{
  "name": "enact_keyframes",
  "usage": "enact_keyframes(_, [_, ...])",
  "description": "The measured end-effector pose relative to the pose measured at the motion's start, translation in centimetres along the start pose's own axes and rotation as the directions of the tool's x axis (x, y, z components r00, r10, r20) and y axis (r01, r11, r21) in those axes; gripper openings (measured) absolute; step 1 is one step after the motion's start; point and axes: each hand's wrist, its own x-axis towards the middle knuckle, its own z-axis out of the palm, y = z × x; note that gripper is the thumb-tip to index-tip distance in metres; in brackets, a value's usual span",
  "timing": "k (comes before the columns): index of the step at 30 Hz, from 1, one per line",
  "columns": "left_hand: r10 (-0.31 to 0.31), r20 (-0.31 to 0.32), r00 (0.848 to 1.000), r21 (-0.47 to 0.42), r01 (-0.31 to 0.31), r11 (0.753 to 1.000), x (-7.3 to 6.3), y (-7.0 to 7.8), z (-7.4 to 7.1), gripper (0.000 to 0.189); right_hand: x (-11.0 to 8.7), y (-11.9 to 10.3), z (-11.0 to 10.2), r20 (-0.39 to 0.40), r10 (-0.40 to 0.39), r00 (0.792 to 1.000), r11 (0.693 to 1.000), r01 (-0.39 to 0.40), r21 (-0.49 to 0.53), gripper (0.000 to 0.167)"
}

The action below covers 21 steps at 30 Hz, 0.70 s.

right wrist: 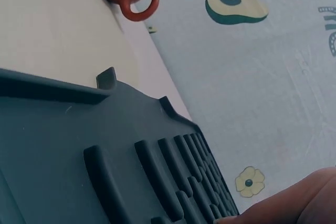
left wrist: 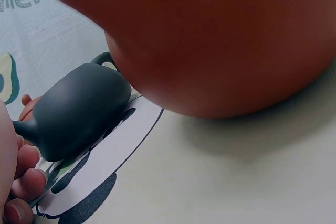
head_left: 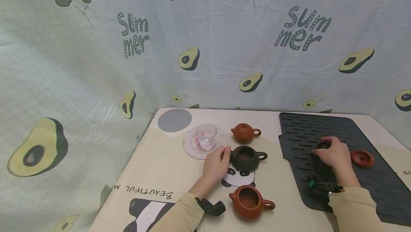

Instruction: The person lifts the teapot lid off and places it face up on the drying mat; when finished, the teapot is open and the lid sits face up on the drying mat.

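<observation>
My left hand (head_left: 216, 166) pinches the spout of a black teapot (head_left: 246, 165), which stands without its lid in the middle of the table. In the left wrist view, curled fingertips (left wrist: 29, 163) show at that spout. Over the dark ribbed mat, my right hand (head_left: 335, 153) holds a small round black lid (head_left: 322, 145) between thumb and fingers. The right wrist view catches only part of that hand, and the lid is out of sight there. Nearest my left forearm is an uncovered reddish-brown teapot (head_left: 248, 212), looming large in the left wrist view.
A reddish-brown lid (head_left: 363, 158) lies on the ribbed mat (head_left: 298, 168), right of my right hand. Behind the black teapot stands a smaller lidded brown teapot (head_left: 244, 134). A clear glass cup (head_left: 206, 139) sits on a round patterned mat (head_left: 190, 148) at the back left.
</observation>
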Motion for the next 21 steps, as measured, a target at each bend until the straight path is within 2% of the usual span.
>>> enact_keyframes(6, [-0.002,0.003,1.000,-0.005,0.002,1.000,0.00,0.05,-0.03,0.032,0.13,0.41,-0.13,0.011,0.021,1.000,1.000,-0.020,-0.012,0.060])
enact_keyframes(14, [0.004,0.003,1.000,-0.018,-0.004,1.000,0.03,0.03,-0.05,0.032,0.21,0.83,-0.34,0.012,-0.007,1.000,0.999,0.008,-0.045,0.059])
enact_keyframes(21, [-0.007,0.001,1.000,-0.015,0.007,1.000,0.08,0.08,-0.04,0.032,0.24,0.75,-0.56,0.030,0.034,0.999,0.997,-0.032,-0.076,0.059])
